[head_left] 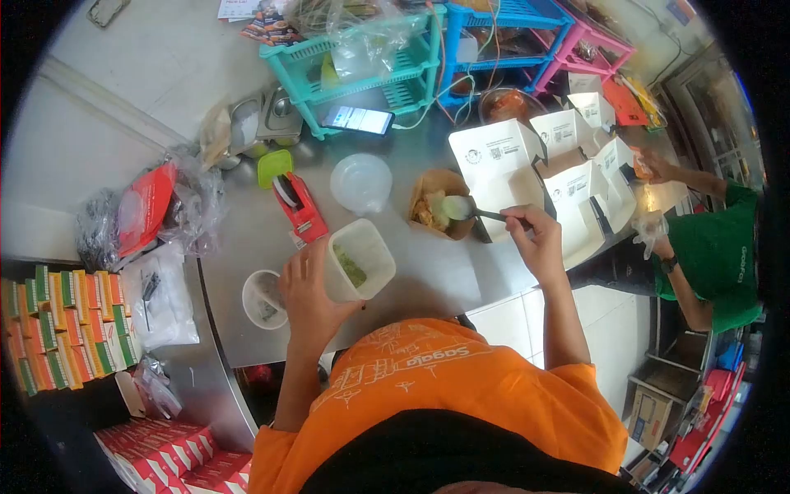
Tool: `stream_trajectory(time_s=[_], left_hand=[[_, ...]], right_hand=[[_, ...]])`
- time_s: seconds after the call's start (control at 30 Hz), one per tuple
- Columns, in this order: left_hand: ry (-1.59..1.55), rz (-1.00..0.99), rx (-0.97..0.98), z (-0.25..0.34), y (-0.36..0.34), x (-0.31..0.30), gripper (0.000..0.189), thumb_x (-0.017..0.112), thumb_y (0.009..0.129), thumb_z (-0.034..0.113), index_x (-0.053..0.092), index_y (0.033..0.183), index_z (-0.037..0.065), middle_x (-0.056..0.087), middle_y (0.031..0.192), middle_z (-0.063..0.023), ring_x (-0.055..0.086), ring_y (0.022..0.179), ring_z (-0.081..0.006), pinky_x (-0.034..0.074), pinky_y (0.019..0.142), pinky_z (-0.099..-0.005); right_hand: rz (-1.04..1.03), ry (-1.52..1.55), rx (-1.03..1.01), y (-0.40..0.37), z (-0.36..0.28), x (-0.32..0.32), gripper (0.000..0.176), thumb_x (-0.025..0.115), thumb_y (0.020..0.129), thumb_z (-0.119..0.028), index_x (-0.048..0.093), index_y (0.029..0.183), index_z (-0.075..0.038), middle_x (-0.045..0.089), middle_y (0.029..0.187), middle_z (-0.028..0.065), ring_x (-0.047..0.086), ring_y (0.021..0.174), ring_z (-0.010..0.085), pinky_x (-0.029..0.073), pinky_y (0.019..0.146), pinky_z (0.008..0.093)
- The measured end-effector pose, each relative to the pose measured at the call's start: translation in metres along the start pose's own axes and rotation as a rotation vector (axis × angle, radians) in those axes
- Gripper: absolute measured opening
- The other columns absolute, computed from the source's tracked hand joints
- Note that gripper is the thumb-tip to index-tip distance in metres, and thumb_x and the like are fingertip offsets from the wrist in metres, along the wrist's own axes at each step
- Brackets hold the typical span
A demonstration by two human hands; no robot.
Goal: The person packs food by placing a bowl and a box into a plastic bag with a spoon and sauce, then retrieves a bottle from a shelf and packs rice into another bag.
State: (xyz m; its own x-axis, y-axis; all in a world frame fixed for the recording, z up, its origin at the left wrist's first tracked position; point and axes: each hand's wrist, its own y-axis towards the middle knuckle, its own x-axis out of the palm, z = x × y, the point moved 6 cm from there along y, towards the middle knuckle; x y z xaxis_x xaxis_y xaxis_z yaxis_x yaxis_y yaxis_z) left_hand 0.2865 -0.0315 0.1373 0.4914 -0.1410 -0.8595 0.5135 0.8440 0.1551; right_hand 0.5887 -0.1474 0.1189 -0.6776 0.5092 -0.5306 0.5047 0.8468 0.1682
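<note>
My left hand (309, 284) is closed on the wall of a white square plastic tub (380, 267), tilted so that some green food (352, 265) shows inside. My right hand (535, 243) grips the dark handle of a spoon (491, 216). The spoon's bowl carries something pale green and hangs over a brown paper bowl (455, 179) with food in it (429, 207). Close by my left hand are a white round cup (249, 298) and a red tape dispenser (306, 221). A translucent round container (360, 183) stands beyond the tub.
Several open white boxes (504, 160) line the right side. A co-worker in a green shirt (714, 255) works beyond them. Turquoise (288, 70) and blue racks (514, 16) stand at the back, a lit phone (360, 120) before them. A lime-green lid (275, 168) lies at left.
</note>
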Motion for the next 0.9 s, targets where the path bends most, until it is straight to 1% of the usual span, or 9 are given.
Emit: stream_trajectory(time_s=[0.07, 0.17, 0.23, 0.37, 0.47, 0.67, 0.73, 0.83, 0.9], left_hand=[[-0.007, 0.030, 0.031, -0.001, 0.000, -0.002, 0.093, 0.082, 0.040, 0.020, 0.042, 0.123, 0.011, 0.047, 0.114, -0.0118, 0.041, 0.106, -0.0319, 0.030, 0.091, -0.0440], [-0.042, 0.012, -0.013, -0.005, -0.001, 0.001, 0.093, 0.082, 0.040, 0.021, 0.042, 0.123, 0.011, 0.047, 0.114, -0.0122, 0.041, 0.106, -0.0323, 0.030, 0.091, -0.0443], [-0.031, 0.006, -0.006, -0.006, -0.001, 0.002, 0.093, 0.082, 0.040, 0.021, 0.042, 0.123, 0.011, 0.048, 0.114, -0.0123, 0.041, 0.106, -0.0324, 0.030, 0.091, -0.0445], [-0.017, 0.018, 0.031, -0.006, 0.001, 0.003, 0.093, 0.082, 0.040, 0.022, 0.042, 0.122, 0.011, 0.048, 0.113, -0.0124, 0.041, 0.106, -0.0322, 0.031, 0.090, -0.0445], [-0.029, -0.001, 0.014, -0.007, 0.002, 0.003, 0.092, 0.082, 0.040, 0.022, 0.042, 0.122, 0.011, 0.048, 0.113, -0.0123, 0.042, 0.106, -0.0321, 0.030, 0.091, -0.0441], [-0.029, 0.004, 0.043, -0.006, 0.004, 0.003, 0.091, 0.082, 0.041, 0.023, 0.042, 0.122, 0.011, 0.048, 0.113, -0.0119, 0.043, 0.106, -0.0318, 0.032, 0.090, -0.0440], [-0.029, 0.004, 0.045, -0.005, 0.004, 0.003, 0.090, 0.082, 0.041, 0.024, 0.042, 0.122, 0.011, 0.048, 0.113, -0.0118, 0.043, 0.106, -0.0317, 0.032, 0.090, -0.0439], [-0.029, -0.001, 0.054, -0.007, 0.004, 0.005, 0.089, 0.082, 0.043, 0.026, 0.042, 0.122, 0.011, 0.048, 0.113, -0.0114, 0.042, 0.107, -0.0315, 0.032, 0.090, -0.0438], [-0.028, 0.000, 0.053, -0.009, 0.004, 0.004, 0.088, 0.082, 0.044, 0.027, 0.042, 0.121, 0.011, 0.048, 0.113, -0.0111, 0.042, 0.107, -0.0314, 0.032, 0.090, -0.0437]], right_hand=[[0.010, -0.043, -0.003, 0.006, 0.003, 0.000, 0.011, 0.059, 0.076, 0.000, 0.063, 0.087, 0.001, 0.060, 0.073, 0.0092, 0.057, 0.064, 0.0136, 0.044, 0.060, 0.0237], [0.064, 0.043, 0.000, 0.009, 0.002, 0.000, 0.011, 0.058, 0.076, -0.001, 0.063, 0.086, 0.001, 0.060, 0.073, 0.0094, 0.056, 0.062, 0.0136, 0.044, 0.058, 0.0239], [0.041, -0.070, -0.030, 0.011, -0.002, 0.003, 0.011, 0.058, 0.076, 0.000, 0.063, 0.085, 0.001, 0.061, 0.074, 0.0095, 0.056, 0.062, 0.0144, 0.044, 0.058, 0.0242], [0.036, -0.081, -0.005, 0.010, 0.005, 0.000, 0.011, 0.058, 0.076, 0.000, 0.063, 0.085, 0.001, 0.062, 0.075, 0.0095, 0.056, 0.061, 0.0151, 0.045, 0.058, 0.0245], [0.059, -0.044, 0.028, 0.008, 0.014, -0.004, 0.012, 0.058, 0.076, 0.000, 0.063, 0.087, 0.001, 0.062, 0.076, 0.0097, 0.057, 0.061, 0.0158, 0.045, 0.057, 0.0249], [0.122, -0.162, -0.006, 0.008, 0.014, -0.007, 0.011, 0.058, 0.076, 0.001, 0.062, 0.085, 0.001, 0.061, 0.076, 0.0110, 0.057, 0.061, 0.0173, 0.045, 0.057, 0.0258], [0.154, -0.052, 0.021, 0.009, 0.017, -0.006, 0.010, 0.057, 0.076, 0.001, 0.062, 0.085, 0.001, 0.061, 0.075, 0.0110, 0.056, 0.059, 0.0164, 0.044, 0.056, 0.0260], [0.132, -0.167, -0.028, 0.011, 0.025, 0.000, 0.011, 0.057, 0.077, 0.000, 0.062, 0.086, 0.001, 0.060, 0.074, 0.0100, 0.054, 0.059, 0.0142, 0.044, 0.054, 0.0254], [0.137, -0.148, -0.008, 0.010, 0.023, -0.002, 0.011, 0.057, 0.077, 0.000, 0.062, 0.087, 0.001, 0.060, 0.073, 0.0094, 0.054, 0.059, 0.0135, 0.043, 0.054, 0.0249]])
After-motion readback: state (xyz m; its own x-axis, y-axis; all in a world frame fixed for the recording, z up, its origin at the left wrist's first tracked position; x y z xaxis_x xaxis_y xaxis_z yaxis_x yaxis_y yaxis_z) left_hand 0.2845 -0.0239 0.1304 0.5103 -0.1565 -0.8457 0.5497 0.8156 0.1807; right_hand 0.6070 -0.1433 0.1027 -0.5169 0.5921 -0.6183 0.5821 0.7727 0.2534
